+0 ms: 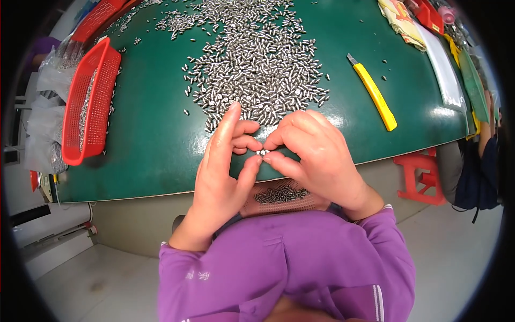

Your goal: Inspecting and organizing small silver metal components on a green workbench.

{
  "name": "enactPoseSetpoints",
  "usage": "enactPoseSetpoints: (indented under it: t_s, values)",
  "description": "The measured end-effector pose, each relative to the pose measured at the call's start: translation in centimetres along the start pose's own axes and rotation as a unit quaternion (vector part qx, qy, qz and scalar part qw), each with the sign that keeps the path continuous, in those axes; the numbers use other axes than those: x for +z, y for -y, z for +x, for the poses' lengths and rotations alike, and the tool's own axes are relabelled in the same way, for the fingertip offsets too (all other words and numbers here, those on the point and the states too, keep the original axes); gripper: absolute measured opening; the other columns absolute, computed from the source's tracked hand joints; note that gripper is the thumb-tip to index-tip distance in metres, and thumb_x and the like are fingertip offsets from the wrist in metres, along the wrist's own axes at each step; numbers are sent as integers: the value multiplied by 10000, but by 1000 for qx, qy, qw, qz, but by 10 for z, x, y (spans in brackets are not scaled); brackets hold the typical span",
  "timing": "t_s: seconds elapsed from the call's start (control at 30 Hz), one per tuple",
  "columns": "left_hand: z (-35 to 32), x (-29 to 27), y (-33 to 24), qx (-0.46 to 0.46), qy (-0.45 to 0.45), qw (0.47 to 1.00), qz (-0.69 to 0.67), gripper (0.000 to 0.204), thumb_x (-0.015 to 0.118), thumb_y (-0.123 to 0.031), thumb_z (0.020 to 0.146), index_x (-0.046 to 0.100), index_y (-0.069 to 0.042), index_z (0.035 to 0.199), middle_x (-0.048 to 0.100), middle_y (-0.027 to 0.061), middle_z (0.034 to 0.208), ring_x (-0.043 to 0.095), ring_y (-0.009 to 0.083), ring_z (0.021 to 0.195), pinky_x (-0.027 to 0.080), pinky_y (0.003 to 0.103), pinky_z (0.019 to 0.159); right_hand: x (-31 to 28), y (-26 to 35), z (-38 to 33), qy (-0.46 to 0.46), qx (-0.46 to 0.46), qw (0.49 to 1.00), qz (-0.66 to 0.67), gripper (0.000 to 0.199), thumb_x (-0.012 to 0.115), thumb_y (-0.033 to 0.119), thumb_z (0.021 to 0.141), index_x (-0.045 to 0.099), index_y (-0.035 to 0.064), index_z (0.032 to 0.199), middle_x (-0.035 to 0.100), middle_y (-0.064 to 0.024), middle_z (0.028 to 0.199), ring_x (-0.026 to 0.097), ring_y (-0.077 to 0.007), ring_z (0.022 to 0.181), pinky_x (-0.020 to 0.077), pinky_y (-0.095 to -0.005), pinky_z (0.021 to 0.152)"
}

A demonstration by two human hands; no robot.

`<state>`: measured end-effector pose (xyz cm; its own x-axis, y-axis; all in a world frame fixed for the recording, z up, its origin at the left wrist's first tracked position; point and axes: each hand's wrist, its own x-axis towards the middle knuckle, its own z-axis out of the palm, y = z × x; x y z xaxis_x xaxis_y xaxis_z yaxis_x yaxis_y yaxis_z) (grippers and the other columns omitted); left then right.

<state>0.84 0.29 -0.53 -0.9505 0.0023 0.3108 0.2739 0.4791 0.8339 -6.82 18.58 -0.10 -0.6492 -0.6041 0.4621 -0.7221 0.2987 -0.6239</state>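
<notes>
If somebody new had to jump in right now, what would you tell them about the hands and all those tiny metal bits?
Left hand: fingertips meet the right hand's, pinching a few small metal pins over the near table edge.
Right hand: same pinch, fingers curled round the pins.
Big heap of loose pins lies spread on the green table just beyond the hands.
A tray with gathered pins sits below the table edge, in front of the person.
Red basket at the left, yellow utility knife at the right.
Done: some pins are in the tray. Left: most of the heap.

A workshop: green worktable heaped with small metal parts.
</notes>
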Motion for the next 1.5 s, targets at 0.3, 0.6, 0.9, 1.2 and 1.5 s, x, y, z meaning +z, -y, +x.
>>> enactPoseSetpoints:
  t_s: [0.3, 0.6, 0.9, 1.2, 1.5]
  values:
    - [-3, -4, 10, 18, -62, 995, -74, 804, 503, 150, 821, 264, 15, 1576, 586, 155, 1243, 614, 180, 992, 503, 315, 891, 1, 6, 3, -9, -8, 1000, -12, 217, 788, 121, 768, 654, 81, 933, 587, -71, 931, 587, -275, 866, 493, -398, 757]
    - [0, 3, 7, 31, -90, 995, 38, 750, 591, 133, 849, 350, 4, 1547, 652, 105, 1103, 613, 180, 969, 509, 311, 849, -12, 9, -10, 112, -45, 992, 27, 242, 795, 127, 783, 704, 95, 1005, 609, -55, 939, 600, -269, 846, 503, -399, 778]
    - [13, 12, -3, 33, -53, 986, 152, 753, 666, 84, 841, 379, 13, 1534, 634, 138, 1084, 595, 283, 978, 500, 409, 898, -19, -1, -2, 14, -7, 1000, 2, 214, 746, 80, 817, 660, 51, 1010, 618, -107, 945, 606, -320, 894, 497, -431, 792]
    - [8, -3, -7, 96, 33, 988, 117, 975, 808, 4, 696, 346, -10, 1555, 603, 137, 1113, 579, 300, 986, 469, 427, 921, -25, 2, -9, 62, -25, 998, 14, 173, 757, 107, 795, 685, 96, 953, 564, -57, 898, 576, -263, 866, 482, -395, 779]
    - [16, 9, -6, 68, -25, 992, 106, 795, 721, 69, 804, 397, 8, 1528, 648, 131, 1074, 609, 284, 969, 493, 393, 904, -15, -5, 0, -13, 5, 1000, -18, 225, 719, 60, 818, 690, 61, 1041, 627, -96, 978, 614, -315, 921, 503, -423, 773]
